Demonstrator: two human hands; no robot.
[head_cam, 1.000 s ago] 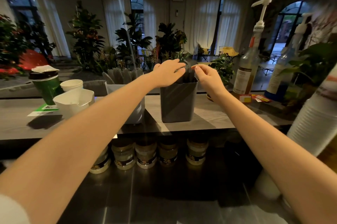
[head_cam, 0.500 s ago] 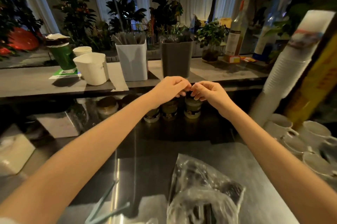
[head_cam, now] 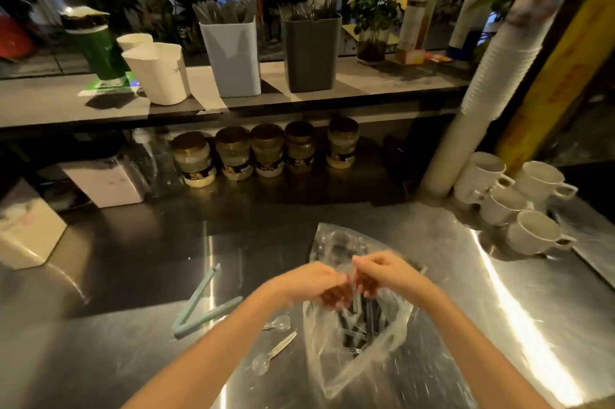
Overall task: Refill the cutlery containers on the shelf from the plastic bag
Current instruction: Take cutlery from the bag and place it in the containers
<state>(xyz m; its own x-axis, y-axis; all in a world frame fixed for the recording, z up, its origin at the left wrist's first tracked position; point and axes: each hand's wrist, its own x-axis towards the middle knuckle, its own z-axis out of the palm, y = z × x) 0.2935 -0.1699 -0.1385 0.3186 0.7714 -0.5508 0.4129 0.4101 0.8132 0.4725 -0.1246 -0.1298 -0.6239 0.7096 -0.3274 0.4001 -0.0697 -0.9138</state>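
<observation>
Steel counter [head_cam: 133,258] carries the plastic bag [head_cam: 332,372] of cutlery, its long axis running away from the person, directly under both hands. Left hand [head_cam: 312,285] and right hand [head_cam: 386,275] meet over it, equally near, fingers curled; blur hides what they pinch. The pale container [head_cam: 233,55] and dark container [head_cam: 311,55] stand well beyond, up on the shelf [head_cam: 382,79]. Half a second ago the hands were up by the shelf edge.

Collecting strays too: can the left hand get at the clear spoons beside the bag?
Probably yes: the clear spoons lie uncovered on the counter left of the plastic bag, near the left hand, nothing between.
</observation>
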